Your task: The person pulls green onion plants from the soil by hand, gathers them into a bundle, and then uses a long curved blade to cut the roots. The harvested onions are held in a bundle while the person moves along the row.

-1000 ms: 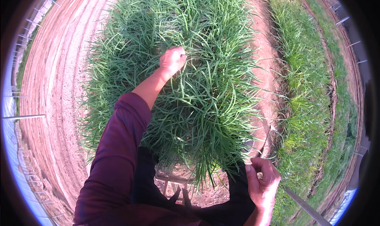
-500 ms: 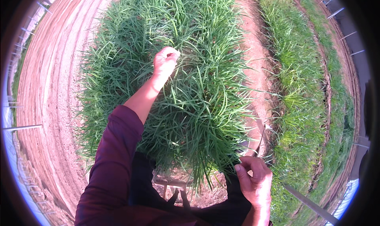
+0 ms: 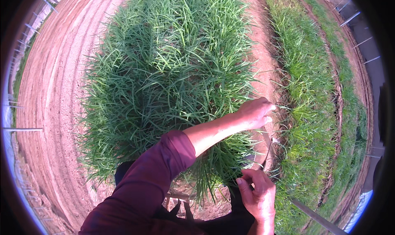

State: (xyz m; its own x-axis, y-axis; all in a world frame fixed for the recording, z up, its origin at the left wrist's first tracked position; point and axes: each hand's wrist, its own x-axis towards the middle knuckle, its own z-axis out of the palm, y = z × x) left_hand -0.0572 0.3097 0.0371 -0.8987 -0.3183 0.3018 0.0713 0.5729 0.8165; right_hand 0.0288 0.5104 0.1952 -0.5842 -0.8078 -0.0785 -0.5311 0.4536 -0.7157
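Observation:
Dense green grass-like leaves (image 3: 181, 74) fill a broad bed in front of me. My left arm, in a rolled-up dark purple sleeve, crosses over the bed. My left hand (image 3: 256, 113) hangs above the bare soil path at the bed's right edge; its fingertips and thumb are apart, and nothing shows between them. Lower down, at the bed's near right corner, my right hand (image 3: 260, 196) is beside the leaf tips by my leg. Its fingers are curled, with thumb and forefinger close together; whatever they may hold is too small to make out.
A brown soil path (image 3: 259, 50) runs along the right of the bed, with a thin dark rod (image 3: 268, 152) on it. Beyond lies another grassy strip (image 3: 312, 111). A grey pole (image 3: 317, 216) slants in at lower right. Bare furrowed soil (image 3: 57, 91) stretches at left.
My left hand has swung from above the middle of the bed to the right and nearer, over the path, and its pinch has loosened. My right hand has shifted slightly left.

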